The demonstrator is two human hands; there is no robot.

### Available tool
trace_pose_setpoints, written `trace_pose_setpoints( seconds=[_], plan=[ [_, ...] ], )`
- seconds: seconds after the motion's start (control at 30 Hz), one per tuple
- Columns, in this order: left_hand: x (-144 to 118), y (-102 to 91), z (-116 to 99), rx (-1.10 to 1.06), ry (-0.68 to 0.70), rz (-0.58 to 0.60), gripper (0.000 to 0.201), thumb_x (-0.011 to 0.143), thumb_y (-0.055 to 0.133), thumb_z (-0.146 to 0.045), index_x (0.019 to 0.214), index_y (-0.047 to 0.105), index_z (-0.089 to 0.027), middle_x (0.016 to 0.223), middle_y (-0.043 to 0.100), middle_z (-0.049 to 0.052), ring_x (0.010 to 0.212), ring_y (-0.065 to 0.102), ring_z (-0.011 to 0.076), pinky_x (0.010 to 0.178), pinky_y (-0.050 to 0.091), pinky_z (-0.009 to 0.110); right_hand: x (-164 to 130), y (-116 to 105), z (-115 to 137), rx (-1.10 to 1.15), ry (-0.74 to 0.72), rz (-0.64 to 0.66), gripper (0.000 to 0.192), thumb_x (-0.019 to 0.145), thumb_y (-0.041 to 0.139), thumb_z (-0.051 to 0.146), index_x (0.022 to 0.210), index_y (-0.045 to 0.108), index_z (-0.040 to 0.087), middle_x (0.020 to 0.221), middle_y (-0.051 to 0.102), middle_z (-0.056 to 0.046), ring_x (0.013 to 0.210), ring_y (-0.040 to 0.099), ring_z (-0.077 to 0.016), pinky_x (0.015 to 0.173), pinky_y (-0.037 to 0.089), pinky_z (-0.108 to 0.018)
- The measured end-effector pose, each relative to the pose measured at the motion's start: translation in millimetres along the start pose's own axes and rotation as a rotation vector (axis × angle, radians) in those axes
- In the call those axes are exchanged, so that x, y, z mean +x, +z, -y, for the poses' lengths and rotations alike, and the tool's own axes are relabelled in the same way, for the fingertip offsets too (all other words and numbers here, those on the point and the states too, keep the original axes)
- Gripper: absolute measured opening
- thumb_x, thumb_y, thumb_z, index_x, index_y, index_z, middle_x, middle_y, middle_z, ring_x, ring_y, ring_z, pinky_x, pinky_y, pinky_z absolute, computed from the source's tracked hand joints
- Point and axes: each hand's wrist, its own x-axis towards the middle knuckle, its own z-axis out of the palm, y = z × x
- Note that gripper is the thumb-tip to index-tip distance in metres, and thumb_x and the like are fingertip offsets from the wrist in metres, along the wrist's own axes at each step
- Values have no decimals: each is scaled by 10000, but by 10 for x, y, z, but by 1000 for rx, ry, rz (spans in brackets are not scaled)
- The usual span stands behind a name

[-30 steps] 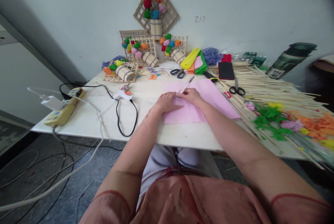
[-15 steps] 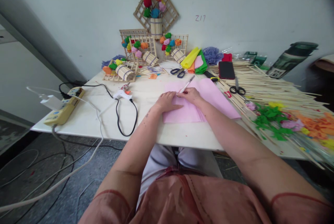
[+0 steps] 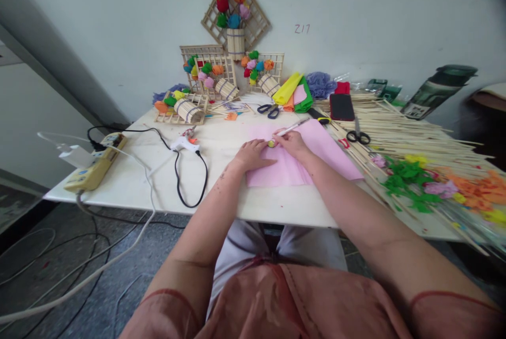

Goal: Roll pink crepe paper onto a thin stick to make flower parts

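Pink crepe-like paper (image 3: 324, 152) is spread over the white table in front of me. My left hand (image 3: 253, 155) lies flat on its left part, thumb stretched out, fingertips beside a small round yellowish disc (image 3: 271, 144). Whether those fingertips press on the disc I cannot tell. A white pen (image 3: 293, 127) is pinched in my right hand (image 3: 291, 144), tilted with its upper end toward the back right. Its tip is down near the disc, hidden by the fingers.
Left of the paper are a hot glue gun (image 3: 185, 142) with a looped cord and a power strip (image 3: 96, 162). Scissors (image 3: 269, 110), bamboo sticks (image 3: 411, 128), a phone (image 3: 342, 107) and green paper scraps (image 3: 409, 181) lie behind and to the right. Flower-and-lattice crafts (image 3: 227, 88) stand at the back.
The pen has swung from fairly steep to a lower slant, leaning further right. The round disc between my hands now shows more plainly. My left hand has stayed in place.
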Motion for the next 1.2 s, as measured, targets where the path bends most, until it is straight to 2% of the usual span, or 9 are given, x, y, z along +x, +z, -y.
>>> trace_pose_setpoints(
  seconds=[0.1, 0.2, 0.3, 0.5, 0.7, 0.8, 0.93, 1.1, 1.2],
  plan=[
    [-7, -2, -6, 12, -15, 15, 779, 758, 435, -680, 1357, 363, -188, 1438, 334, 75, 1320, 269, 255, 1078, 205, 389, -41, -42, 90, -3, -9, -23, 216, 727, 540, 248, 899, 639, 163, 603, 632, 7, 584, 598, -130, 600, 470, -251],
    [-13, 5, -2, 30, -20, 18, 771, 765, 420, -683, 1359, 368, -194, 1444, 327, 69, 1322, 267, 255, 1079, 202, 394, -76, -92, 117, -88, -67, -24, 199, 711, 530, 204, 872, 645, 177, 665, 646, 7, 622, 594, -128, 632, 458, -250],
    [-15, 17, 9, 38, -10, 7, 766, 775, 410, -678, 1361, 371, -187, 1441, 332, 71, 1323, 269, 247, 1083, 199, 371, -94, -130, 114, -223, -136, 12, 214, 711, 554, 209, 902, 645, 183, 767, 662, -6, 697, 602, -142, 671, 452, -256],
    [-13, 23, 19, 45, -8, 6, 780, 774, 390, -695, 1372, 360, -195, 1435, 344, 67, 1323, 271, 254, 1085, 203, 387, -56, -148, 123, -565, -262, 145, 301, 698, 549, 97, 955, 656, 212, 968, 676, -19, 902, 583, -184, 773, 433, -279],
    [-24, 5, 8, 41, -8, -2, 781, 775, 393, -691, 1366, 372, -182, 1433, 347, 74, 1320, 278, 247, 1083, 211, 373, -23, -64, 109, -679, -347, 163, 244, 766, 523, 128, 938, 671, 215, 951, 690, -26, 905, 578, -188, 794, 434, -291],
    [-29, 4, 3, 49, -7, 3, 768, 775, 389, -692, 1360, 379, -196, 1436, 344, 65, 1322, 275, 240, 1084, 205, 365, -15, -56, 94, -665, -343, 121, 255, 756, 522, 108, 928, 676, 217, 926, 688, -29, 885, 587, -181, 771, 443, -281],
    [-49, -5, -13, 52, -18, 0, 758, 775, 387, -686, 1355, 380, -199, 1444, 330, 53, 1323, 272, 234, 1084, 206, 373, 1, -111, 52, -589, -311, -8, 256, 740, 537, 118, 926, 677, 224, 900, 669, -26, 842, 601, -160, 725, 449, -250],
    [-76, -27, -43, 49, -116, -7, 900, 732, 398, -726, 1429, 207, -189, 1495, 202, 57, 1357, 176, 281, 1089, 152, 475, 1, -201, 10, -570, -245, -130, 238, 707, 581, 154, 911, 684, 223, 823, 647, -16, 716, 591, -140, 657, 431, -237],
    [-74, -37, -58, 49, -176, 33, 964, 708, 388, -754, 1440, 150, -174, 1497, 183, 73, 1369, 137, 274, 1095, 108, 486, -18, -245, 27, -556, -215, -173, 241, 686, 593, 155, 897, 686, 224, 806, 638, -11, 704, 583, -140, 641, 419, -237]
  ],
)
